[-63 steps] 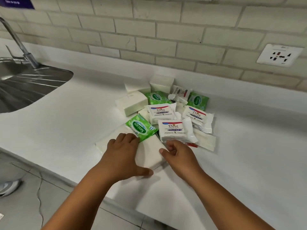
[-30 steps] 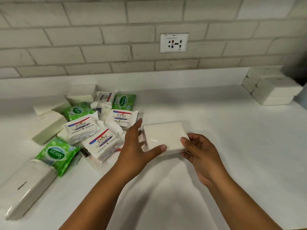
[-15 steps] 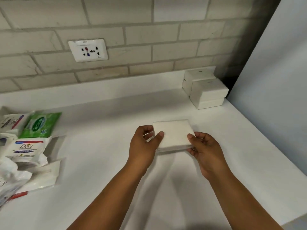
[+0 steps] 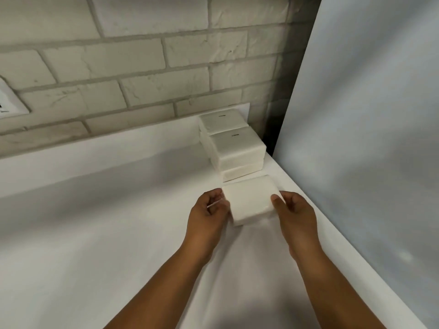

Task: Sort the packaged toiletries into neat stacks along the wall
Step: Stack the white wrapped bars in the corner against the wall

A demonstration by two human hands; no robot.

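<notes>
Both hands are on one white pack of what looks like wrapped tissues or napkins (plain white, no label I can read). The left hand grips its left edge with curled fingers, and there's a thin bit of clear wrap pinched or sticking out near the fingers there. The right hand holds the right edge, thumb on the top corner. So the hands are apart, one each side, both clamped on the same pack.

The pack sits low over the white counter, just in front of a stack of similar white packs; can't tell if it's resting on the counter or just above it. That stack is tucked in the back right corner against the brick wall, two piles by the look of it, the nearer one showing two packs, one on top of the other. A tall pale panel runs along the right side of the counter. At the far left edge there's a sliver of a wall socket.
</notes>
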